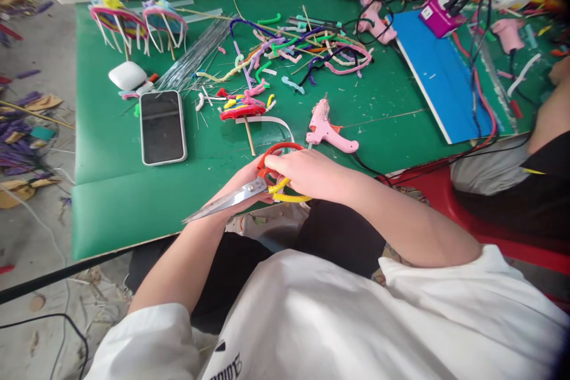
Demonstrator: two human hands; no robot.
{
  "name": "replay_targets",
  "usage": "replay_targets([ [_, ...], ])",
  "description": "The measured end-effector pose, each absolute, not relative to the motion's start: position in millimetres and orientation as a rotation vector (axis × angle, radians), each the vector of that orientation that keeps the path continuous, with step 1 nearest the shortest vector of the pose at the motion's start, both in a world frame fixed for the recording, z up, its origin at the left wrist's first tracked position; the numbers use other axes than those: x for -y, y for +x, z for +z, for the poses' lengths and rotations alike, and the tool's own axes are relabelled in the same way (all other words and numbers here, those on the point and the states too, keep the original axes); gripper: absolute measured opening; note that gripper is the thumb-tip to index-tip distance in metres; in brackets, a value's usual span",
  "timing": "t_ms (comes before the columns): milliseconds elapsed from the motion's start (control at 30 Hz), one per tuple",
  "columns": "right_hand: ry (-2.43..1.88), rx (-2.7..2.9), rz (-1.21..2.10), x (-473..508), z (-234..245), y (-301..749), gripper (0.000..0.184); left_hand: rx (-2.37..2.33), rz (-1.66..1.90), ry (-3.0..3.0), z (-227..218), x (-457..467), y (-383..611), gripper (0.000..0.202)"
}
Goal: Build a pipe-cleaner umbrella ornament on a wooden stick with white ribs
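My right hand is closed on a pair of scissors with one red and one yellow handle loop. Their blades are together and point left, lying over my left forearm. Behind the scissors, my left hand has its fingers curled in close to my right hand; what they hold is mostly hidden. A white paper strip curves down toward both hands, its lower end out of sight. Beyond it lies a small red, yellow and blue pipe-cleaner umbrella on a wooden stick. To the right rests a pink glue gun.
On the green table are a phone, a white case, two finished-looking umbrellas, thin wires and tangled pipe cleaners. A blue board, a purple power block and cables lie right, beside another person's arm.
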State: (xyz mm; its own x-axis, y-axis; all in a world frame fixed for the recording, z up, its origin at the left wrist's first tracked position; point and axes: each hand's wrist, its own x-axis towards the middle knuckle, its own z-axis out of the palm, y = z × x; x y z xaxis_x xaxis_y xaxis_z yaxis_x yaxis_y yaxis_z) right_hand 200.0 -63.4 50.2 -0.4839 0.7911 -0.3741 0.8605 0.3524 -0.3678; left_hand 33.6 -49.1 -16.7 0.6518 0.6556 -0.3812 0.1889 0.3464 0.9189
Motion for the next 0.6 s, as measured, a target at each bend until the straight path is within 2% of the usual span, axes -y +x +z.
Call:
replay_targets([
  [100, 1.520, -2.486, -0.812, 62.9, 47.9, 200.9, 0.021, -0.840, 0.351, 1.232, -15.3, 49.3, 32.5, 0.071],
  [267, 1.500, -2.556, -0.753, 62.5, 44.7, 205.0, 0.029, -0.754, 0.344, 1.252, -11.8, 49.5, 32.2, 0.075],
  [433, 1.506, -2.537, -0.841, 61.9, 45.8, 208.9, 0.032, -0.730, 0.362, 1.276, -12.4, 50.4, 30.9, 0.082],
  [600, 1.519, -2.440, -0.910, 60.6, 49.3, 210.1, 0.026, -0.736, 0.345, 1.276, -14.5, 50.4, 29.1, 0.084],
])
